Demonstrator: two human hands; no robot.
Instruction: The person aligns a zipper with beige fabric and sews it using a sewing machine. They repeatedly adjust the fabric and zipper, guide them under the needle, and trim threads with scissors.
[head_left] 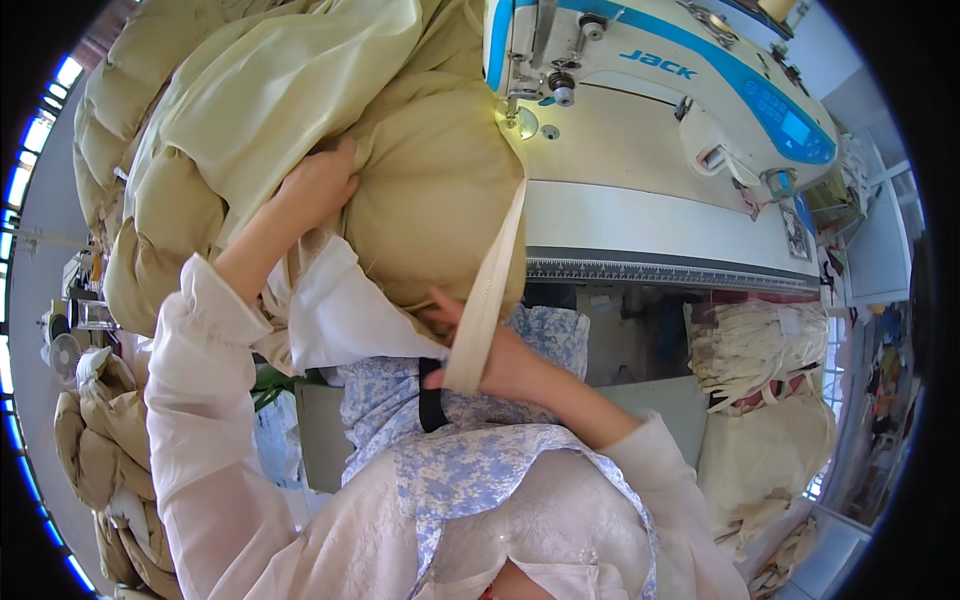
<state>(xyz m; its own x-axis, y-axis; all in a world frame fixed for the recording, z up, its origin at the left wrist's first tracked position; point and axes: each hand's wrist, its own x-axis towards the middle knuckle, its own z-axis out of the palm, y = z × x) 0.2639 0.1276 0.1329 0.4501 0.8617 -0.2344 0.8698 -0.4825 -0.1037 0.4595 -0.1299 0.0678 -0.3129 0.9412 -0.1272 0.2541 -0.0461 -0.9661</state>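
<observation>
Khaki padded fabric point(425, 205) lies bunched at the left of the white-and-blue sewing machine point(640, 55), reaching its lit needle area. My left hand point(318, 185) grips a fold of this fabric, fingers curled into it. White cloth point(330, 310) hangs below that hand. A cream tape point(490, 285), seemingly a zipper, hangs down the fabric's right side, across my right hand point(500, 362). That hand has fingers stretched apart at the fabric's lower edge, partly hidden behind the tape.
A ruler strip point(660, 272) runs along the table's front edge. Khaki and cream bundles point(760, 430) sit at lower right, more padded pieces point(105, 445) at lower left beside a small fan point(65, 352). Blue floral cloth point(470, 465) covers my lap and front.
</observation>
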